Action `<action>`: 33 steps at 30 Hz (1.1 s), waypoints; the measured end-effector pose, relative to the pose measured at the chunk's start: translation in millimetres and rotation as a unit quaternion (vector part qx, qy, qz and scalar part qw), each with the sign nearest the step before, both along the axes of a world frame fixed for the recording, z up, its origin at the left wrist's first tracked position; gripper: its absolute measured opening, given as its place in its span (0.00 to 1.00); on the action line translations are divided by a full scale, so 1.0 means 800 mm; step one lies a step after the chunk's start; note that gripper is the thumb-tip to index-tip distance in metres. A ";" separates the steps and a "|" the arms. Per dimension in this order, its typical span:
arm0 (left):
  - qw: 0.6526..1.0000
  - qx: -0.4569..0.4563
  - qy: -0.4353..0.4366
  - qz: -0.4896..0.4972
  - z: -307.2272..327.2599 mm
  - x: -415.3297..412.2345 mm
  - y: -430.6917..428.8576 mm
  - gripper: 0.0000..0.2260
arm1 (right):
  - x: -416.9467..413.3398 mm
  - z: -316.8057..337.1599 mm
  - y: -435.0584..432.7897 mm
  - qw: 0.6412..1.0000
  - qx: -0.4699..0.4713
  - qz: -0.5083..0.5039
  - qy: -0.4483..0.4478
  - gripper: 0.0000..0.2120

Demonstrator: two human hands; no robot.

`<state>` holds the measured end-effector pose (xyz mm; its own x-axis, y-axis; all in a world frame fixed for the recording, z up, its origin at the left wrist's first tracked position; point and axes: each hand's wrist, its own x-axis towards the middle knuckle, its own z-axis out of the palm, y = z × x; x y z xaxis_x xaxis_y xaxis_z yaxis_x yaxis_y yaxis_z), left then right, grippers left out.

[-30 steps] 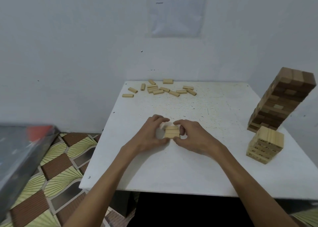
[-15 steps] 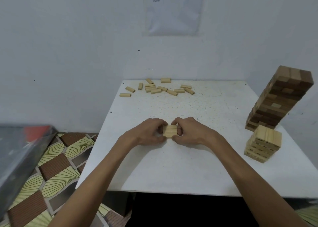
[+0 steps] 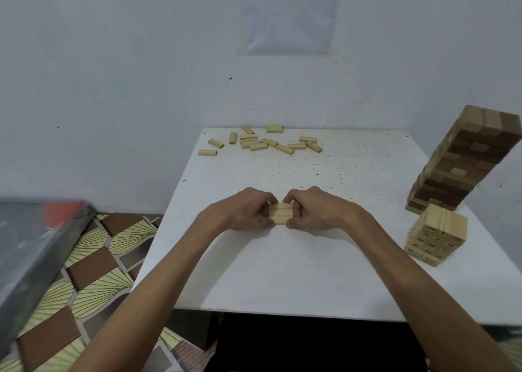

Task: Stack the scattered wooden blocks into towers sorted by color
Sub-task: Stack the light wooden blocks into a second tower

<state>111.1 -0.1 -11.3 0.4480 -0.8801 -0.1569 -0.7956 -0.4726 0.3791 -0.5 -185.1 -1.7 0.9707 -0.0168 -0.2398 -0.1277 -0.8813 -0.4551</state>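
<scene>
at table (image 3: 310,273) centre, left hand (image 3: 240,210) and right hand (image 3: 319,209) pinch a light row (image 3: 280,213) from both ends. dark tower (image 3: 463,160) and short light tower (image 3: 436,234) stand right; loose blocks (image 3: 262,143) remain far back.

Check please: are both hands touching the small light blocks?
Touching. Head view: the left hand and right hand pinch the light blocks from opposite ends.

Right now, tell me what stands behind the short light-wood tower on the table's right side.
Directly behind it stands the taller dark-brown block tower, with a few lighter blocks mixed in. The light-wood tower covers part of its bottom row, so whether they touch is hidden.
</scene>
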 end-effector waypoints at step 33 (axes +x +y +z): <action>0.971 -0.235 0.017 0.039 -0.037 -0.011 0.027 0.12 | -0.011 -0.012 0.002 0.997 -0.011 0.015 -0.071 0.27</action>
